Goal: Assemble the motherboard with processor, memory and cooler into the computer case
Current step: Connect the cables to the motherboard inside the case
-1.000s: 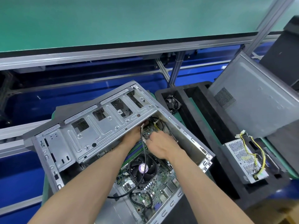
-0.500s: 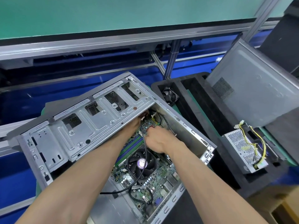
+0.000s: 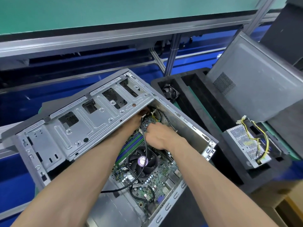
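The grey computer case (image 3: pixel 91 128) lies open and tilted, its drive cage on the left. Inside sits the green motherboard (image 3: pixel 164 176) with the black cooler fan (image 3: pixel 141 163) and the memory sticks (image 3: pixel 131 145). My left hand (image 3: pixel 133 121) reaches under the cage edge; its fingertips pinch a white connector (image 3: pixel 144 115) at the end of a black cable (image 3: pixel 144 149). My right hand (image 3: pixel 159 136) is curled over the board's far corner, fingers closed on that cable just below the connector. Most of my left fingers are hidden.
A black foam tray (image 3: pixel 196 115) stands to the right, holding a small fan (image 3: pixel 170 92) and a perforated power supply (image 3: pixel 247 145) with yellow wires. The case's grey side panel (image 3: pixel 255 99) leans behind it. A metal conveyor rail (image 3: pixel 114 38) runs across the back.
Both hands stay at the board's far corner. My right hand has closed in toward the left fingertips, and the view has shifted slightly.
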